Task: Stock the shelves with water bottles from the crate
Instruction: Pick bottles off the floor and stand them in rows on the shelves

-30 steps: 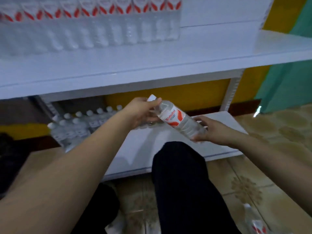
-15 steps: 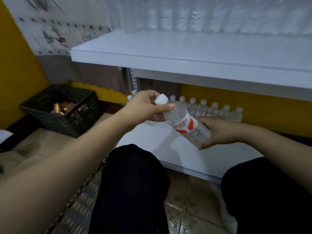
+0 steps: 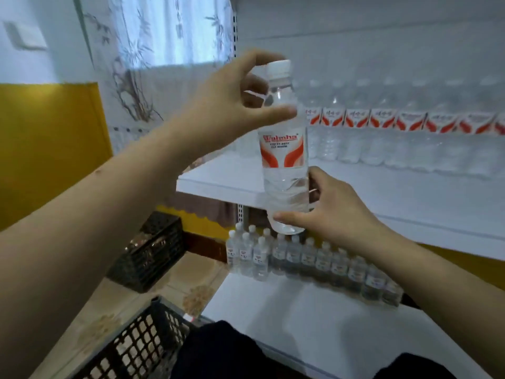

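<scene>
Bottle [image 3: 285,149] held upright before the shelf [image 3: 382,198], left hand [image 3: 229,105] pinching its neck, right hand [image 3: 330,212] gripping its base; red-and-white label wording blurred, brand unreadable.

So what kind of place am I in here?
Probably a small shop or stockroom: white shelves carry rows of identical water bottles, a black crate sits on the tiled floor, and both hands hold one bottle.
</scene>
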### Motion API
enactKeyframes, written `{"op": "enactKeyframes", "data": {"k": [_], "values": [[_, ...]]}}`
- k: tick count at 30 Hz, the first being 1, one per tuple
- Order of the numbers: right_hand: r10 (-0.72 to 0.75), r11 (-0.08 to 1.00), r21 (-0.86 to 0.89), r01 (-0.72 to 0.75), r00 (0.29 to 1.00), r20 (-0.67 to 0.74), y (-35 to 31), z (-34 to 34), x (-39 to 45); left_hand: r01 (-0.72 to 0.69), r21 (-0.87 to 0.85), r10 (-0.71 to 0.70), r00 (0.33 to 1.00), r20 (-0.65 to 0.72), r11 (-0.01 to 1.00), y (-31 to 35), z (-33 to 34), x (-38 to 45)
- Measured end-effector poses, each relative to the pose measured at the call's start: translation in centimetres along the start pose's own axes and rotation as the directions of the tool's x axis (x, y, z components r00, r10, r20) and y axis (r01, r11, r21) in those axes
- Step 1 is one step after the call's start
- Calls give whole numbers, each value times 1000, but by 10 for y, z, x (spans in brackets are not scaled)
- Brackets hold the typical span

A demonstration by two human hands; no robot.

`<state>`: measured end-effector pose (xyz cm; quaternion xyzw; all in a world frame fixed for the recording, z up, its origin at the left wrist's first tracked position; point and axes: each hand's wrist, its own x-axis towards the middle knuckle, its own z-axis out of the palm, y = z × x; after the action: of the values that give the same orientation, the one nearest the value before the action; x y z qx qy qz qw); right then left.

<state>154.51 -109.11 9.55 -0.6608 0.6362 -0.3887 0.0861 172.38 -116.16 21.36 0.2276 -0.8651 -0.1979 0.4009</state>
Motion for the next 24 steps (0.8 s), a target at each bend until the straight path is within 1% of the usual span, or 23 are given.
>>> {"op": "enactKeyframes", "data": {"k": [2,6,8,12,14,16,18,21,24], "values": [[12,1000,4,-12,998,-53,-2,-4,22,-35,63,28,993,114,997,2,-5,18],[87,996,-22,-88,995,-46,13,9,62,-67,138,38,978,205,988,-22,11,59],[138,990,3,-138,990,-21,25,16,81,-59,170,19,973,228,984,-49,19,81],[212,971,105,-214,977,33,50,32,135,9,183,-55,966,252,983,-98,24,136],[239,967,88,-240,971,15,63,44,167,1,234,-71,955,289,972,-115,27,162],[296,954,56,-294,955,-31,78,57,199,-46,301,-44,957,286,952,-133,31,183],[337,941,45,-335,939,-61,86,63,225,-100,432,-2,973,231,896,-153,34,201],[363,930,95,-356,929,-67,98,70,258,-175,682,65,981,184,710,-182,37,228],[376,926,69,-371,920,-107,103,78,283,-186,799,78,982,172,573,-199,40,251]]}}
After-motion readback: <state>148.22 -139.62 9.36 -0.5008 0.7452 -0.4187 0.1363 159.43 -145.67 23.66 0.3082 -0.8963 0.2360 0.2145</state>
